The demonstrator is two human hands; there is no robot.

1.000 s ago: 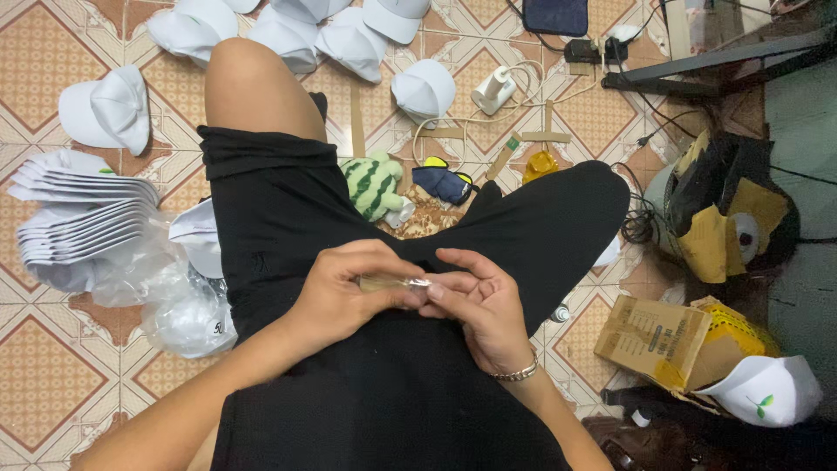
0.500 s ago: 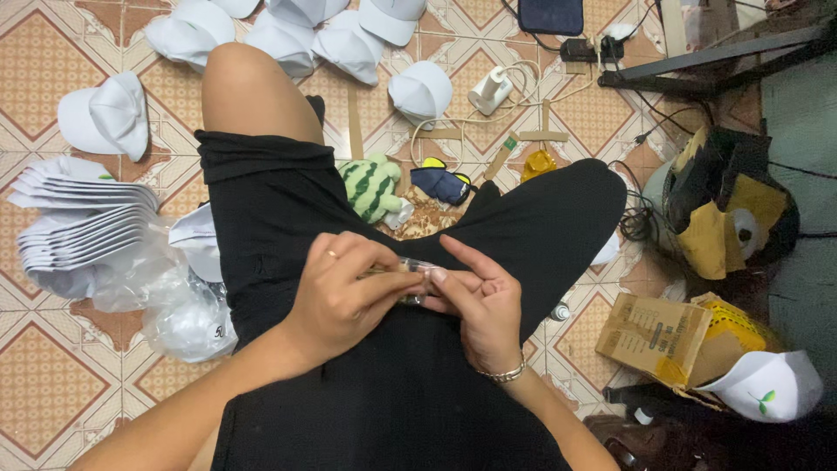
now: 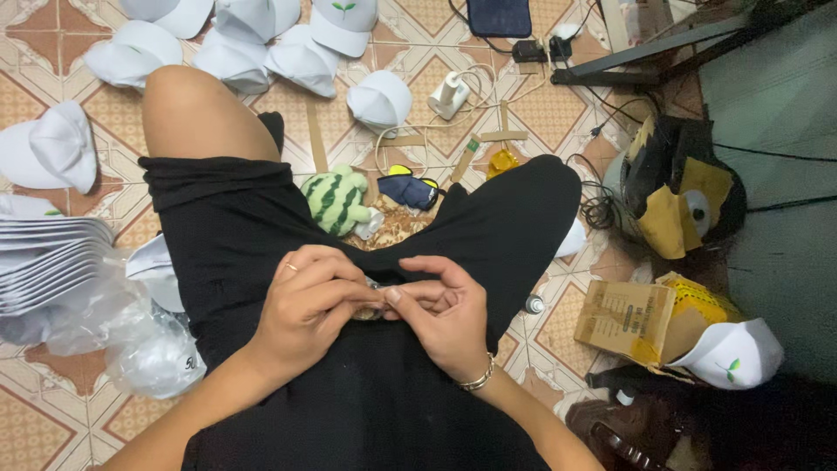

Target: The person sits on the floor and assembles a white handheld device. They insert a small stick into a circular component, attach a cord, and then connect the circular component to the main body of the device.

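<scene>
**Small object pinched between both hands, lower centre of frame**

Small metallic object [image 3: 373, 296], mostly hidden, sits between our two sets of fingertips at the lower centre of the frame, over the black fabric of our lap [image 3: 375, 401]. We can see only a glint of pale metal and a brownish edge; its kind and full shape we cannot tell.

Left hand [image 3: 309, 301]: closed, fingers curled down around the object from the left side of the frame, a thin ring on one finger. Right hand [image 3: 445, 310]: closed, thumb and forefinger pinching in from the right, a slim metal bracelet [image 3: 478, 380] at the wrist.

Key relation: the object lies directly between the hands, and both touch it. The little that shows runs roughly left to right across the frame, so its long axis seems to follow the line joining the two hands. Left hand covers more of it; neither is clearly nearer.

Surroundings: white baseball caps [image 3: 261, 44] scattered across the upper left on the patterned tile floor [image 3: 35, 139]; a flat stack of white caps [image 3: 48, 262] at the left edge; a green striped plush toy [image 3: 336, 199] just above our hands; a brown cardboard box [image 3: 623, 318] at lower right.
</scene>
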